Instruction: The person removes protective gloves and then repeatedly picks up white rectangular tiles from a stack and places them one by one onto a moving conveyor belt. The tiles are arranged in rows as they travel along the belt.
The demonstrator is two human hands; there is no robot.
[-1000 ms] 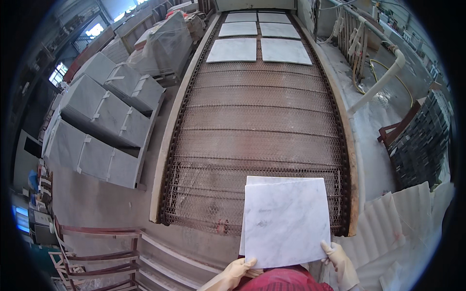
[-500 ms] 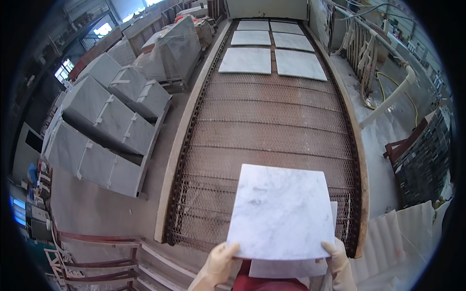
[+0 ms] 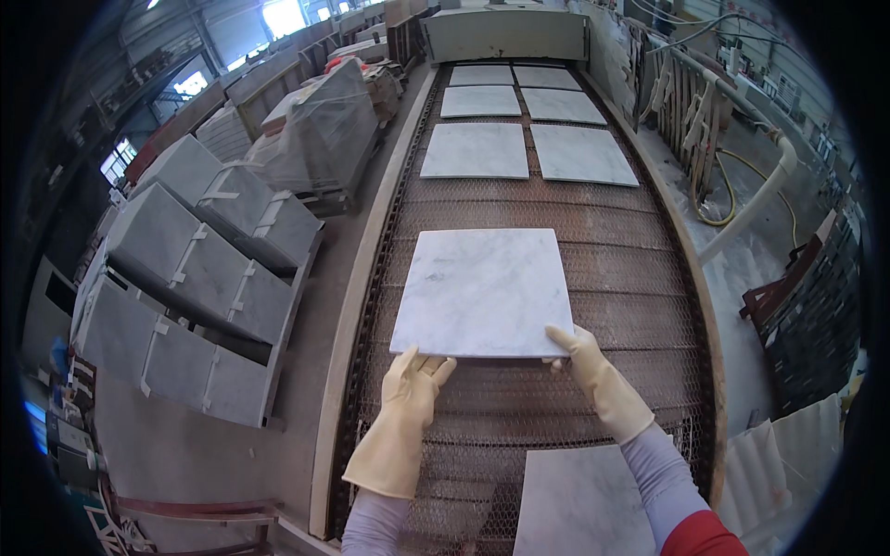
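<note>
A square white marble tile [image 3: 484, 292] with grey veins is held out over the wire-mesh conveyor belt [image 3: 445, 213]. My left hand [image 3: 406, 408], in a cream rubber glove, grips its near left corner. At the near right corner, my gloved right hand [image 3: 593, 375] has the thumb on top and fingers beneath. Whether the tile's far edge touches the mesh, I cannot tell. Another white tile [image 3: 584, 505] lies close to me on the right, partly behind my right forearm. Farther along, several white tiles [image 3: 475, 150] lie in two columns on the belt.
Pale rails [image 3: 345, 371] border the conveyor, and a beige machine housing [image 3: 505, 37] spans its far end. On the left stand stacked grey slabs [image 3: 199, 250] and a plastic-wrapped stack [image 3: 320, 130]. A white pipe [image 3: 756, 185], yellow hose [image 3: 728, 208] and dark mosaic panels [image 3: 807, 306] are on the right.
Both hands have carried the tile forward and somewhat left, away from my body. The tile that was mostly hidden beneath it now shows at the lower right.
</note>
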